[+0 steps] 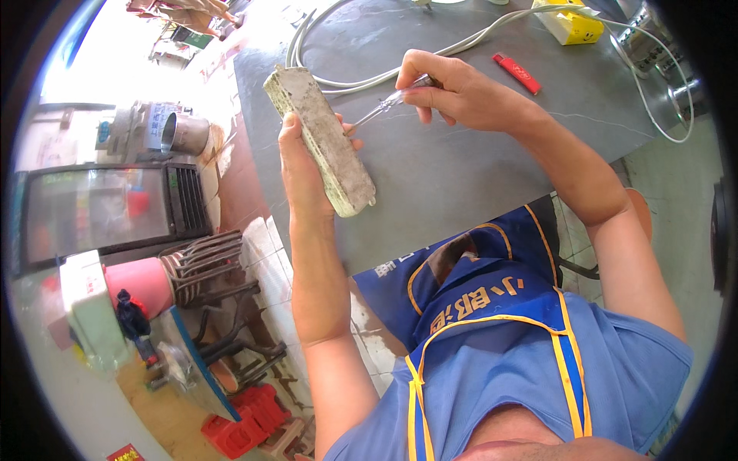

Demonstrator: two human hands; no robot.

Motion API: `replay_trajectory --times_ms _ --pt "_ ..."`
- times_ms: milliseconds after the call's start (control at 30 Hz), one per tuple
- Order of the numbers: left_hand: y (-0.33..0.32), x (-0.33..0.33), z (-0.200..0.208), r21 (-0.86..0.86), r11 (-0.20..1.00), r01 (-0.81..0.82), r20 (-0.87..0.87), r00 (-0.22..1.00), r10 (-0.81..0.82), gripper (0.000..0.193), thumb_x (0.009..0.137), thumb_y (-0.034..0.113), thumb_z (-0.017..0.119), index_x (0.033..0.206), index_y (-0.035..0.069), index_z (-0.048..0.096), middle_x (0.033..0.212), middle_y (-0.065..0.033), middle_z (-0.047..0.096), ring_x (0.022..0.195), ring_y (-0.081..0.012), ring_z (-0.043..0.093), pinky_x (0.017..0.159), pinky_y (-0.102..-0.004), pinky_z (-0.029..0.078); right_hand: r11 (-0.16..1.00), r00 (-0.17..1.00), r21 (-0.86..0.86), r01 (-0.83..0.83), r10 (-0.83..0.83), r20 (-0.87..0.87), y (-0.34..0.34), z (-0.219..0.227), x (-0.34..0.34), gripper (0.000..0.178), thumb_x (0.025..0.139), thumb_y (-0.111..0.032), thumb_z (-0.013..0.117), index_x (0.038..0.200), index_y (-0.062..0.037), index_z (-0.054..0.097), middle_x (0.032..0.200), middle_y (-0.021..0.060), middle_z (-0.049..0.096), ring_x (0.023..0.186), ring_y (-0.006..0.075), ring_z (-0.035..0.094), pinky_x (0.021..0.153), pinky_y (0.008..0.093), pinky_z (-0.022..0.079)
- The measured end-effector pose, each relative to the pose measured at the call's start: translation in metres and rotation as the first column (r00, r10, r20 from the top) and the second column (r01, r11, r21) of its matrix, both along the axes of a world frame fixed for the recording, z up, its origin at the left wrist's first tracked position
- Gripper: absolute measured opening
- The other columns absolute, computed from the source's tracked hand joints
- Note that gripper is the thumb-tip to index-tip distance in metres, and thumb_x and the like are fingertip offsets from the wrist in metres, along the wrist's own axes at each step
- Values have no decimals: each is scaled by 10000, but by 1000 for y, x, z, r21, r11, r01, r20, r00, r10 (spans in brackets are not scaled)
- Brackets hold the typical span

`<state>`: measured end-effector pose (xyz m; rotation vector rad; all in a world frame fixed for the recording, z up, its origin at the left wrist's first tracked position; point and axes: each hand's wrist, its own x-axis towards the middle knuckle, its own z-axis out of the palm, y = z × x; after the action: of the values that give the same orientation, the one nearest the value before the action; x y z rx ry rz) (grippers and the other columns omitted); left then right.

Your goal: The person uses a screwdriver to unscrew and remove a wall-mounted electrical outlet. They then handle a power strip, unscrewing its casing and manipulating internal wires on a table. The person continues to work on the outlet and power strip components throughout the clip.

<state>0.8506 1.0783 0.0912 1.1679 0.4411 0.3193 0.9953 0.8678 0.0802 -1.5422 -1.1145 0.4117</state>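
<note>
My left hand (298,157) holds up a long, grimy off-white power strip (319,134), its flat dirty back toward me and tilted. The thumb lies along its left edge, and fingertips show past its right edge. My right hand (457,91) grips a screwdriver (382,107) with a clear handle. Its shaft points down and left toward the strip's right side; whether the tip touches is hard to tell. A pale cable (369,82) loops on the table behind the strip. Its join with the strip is not clearly visible.
Under my hands is a dark grey table (430,184). A red lighter (517,73) and a yellow tissue pack (573,23) lie toward its far right, near metal containers (649,46). To the left stand a glass-front cabinet (100,203), stacked stools (204,265) and a metal pot (184,133).
</note>
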Motion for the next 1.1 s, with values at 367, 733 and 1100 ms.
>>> replay_trajectory --times_ms 367,733,1100 --pt "-5 1 -1 25 1000 -18 26 1000 18 520 1064 473 425 1279 11 524 1034 -151 639 906 -254 679 769 -426 609 935 993 -334 118 -117 25 1 2 1 224 1050 -275 623 992 -62 583 830 63 601 672 104 589 504 291 441" --pt "0 1 -6 13 1000 -19 47 999 18 521 1070 478 431 1268 5 524 1029 -157 640 919 -259 683 774 -442 623 982 969 -130 138 -161 -189 7 3 -9 162 1023 -232 648 1005 -75 613 789 41 625 701 101 619 583 259 524" --pt "3 1 -9 3 1000 -12 42 999 12 596 1068 520 414 1348 0 499 1092 -187 637 957 -291 673 845 -473 610 986 992 109 127 -126 -14 8 -12 -3 190 1039 -235 641 1017 -46 629 852 36 650 714 96 624 583 247 510"
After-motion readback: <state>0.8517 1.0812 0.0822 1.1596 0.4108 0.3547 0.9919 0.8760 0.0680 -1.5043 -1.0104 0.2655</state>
